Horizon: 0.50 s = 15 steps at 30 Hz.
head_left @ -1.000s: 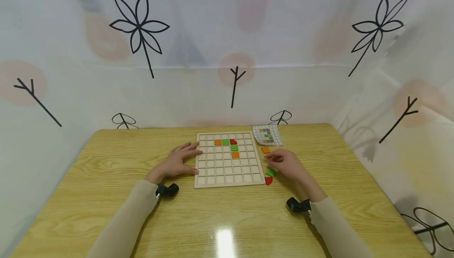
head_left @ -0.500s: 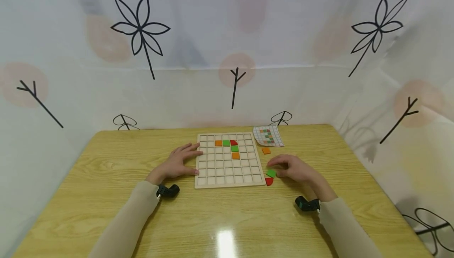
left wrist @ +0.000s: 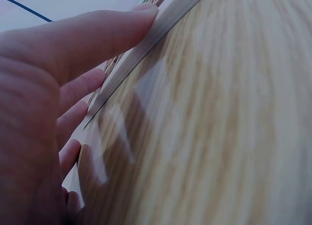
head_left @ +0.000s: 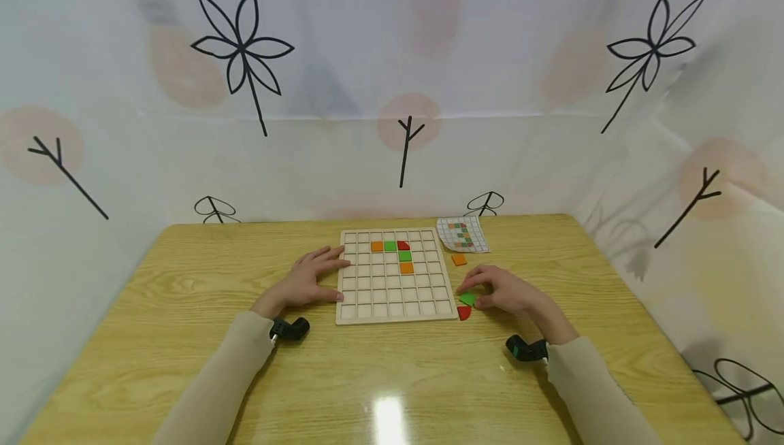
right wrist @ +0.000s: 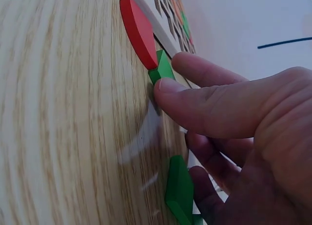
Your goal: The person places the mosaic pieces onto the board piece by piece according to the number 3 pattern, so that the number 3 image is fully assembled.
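A pale wooden grid board lies on the table. Orange and green square tiles and a red quarter-round tile sit in its cells. My left hand rests on the board's left edge with fingers spread; in the left wrist view its thumb touches the rim. Right of the board, my right hand pinches a green square tile between thumb and index finger, the tile low at the table. A loose red quarter-round tile touches that green tile. Another green tile lies below the curled fingers.
A paper pattern card with a coloured grid lies at the board's far right corner, slightly curled. A loose orange tile lies just in front of it. The wooden table meets a printed cloth backdrop behind.
My right hand has drawn back from near the orange tile toward the green tile, then its thumb and index finger have closed on that tile. The left hand stays in place.
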### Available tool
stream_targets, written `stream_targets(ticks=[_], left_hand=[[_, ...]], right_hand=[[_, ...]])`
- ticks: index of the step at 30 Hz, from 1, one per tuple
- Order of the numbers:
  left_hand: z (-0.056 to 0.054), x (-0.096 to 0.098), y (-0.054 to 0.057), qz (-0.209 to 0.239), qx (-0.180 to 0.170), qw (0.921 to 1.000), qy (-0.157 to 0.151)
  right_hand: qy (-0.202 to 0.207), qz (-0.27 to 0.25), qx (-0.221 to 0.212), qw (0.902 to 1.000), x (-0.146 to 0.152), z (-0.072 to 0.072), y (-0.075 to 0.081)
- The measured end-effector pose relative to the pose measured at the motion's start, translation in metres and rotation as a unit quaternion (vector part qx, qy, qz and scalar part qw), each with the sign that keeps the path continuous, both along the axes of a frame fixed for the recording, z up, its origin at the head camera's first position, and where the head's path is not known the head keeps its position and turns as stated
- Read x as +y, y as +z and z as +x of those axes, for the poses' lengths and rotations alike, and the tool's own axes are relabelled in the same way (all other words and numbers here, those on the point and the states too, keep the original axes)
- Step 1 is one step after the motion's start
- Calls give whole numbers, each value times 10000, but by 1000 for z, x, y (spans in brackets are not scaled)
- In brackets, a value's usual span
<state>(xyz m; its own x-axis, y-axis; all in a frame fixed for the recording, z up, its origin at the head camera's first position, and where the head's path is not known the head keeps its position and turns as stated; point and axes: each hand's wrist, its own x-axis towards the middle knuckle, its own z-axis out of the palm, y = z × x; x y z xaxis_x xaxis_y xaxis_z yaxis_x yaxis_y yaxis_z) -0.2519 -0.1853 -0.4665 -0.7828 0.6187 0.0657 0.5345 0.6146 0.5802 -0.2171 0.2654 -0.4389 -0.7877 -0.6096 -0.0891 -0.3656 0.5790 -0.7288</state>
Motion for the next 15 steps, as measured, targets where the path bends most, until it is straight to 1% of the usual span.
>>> stream_targets(ticks=[3,10,13,15], left_hand=[[0,0,0,0,-17,10000,-8],[1,0,2,-31,-11,10000,-8],[1,0,2,-13,-18,10000,-7],[1,0,2,-3,-33,10000,-4]], right_hand=[[-10,95,31,9999,-1,-1,-1],[-107,118,-34,9999,-3,-3,0],[-63,135,92,9998,-4,-4,-1],[-1,199,253,9995,-4,-4,-1]])
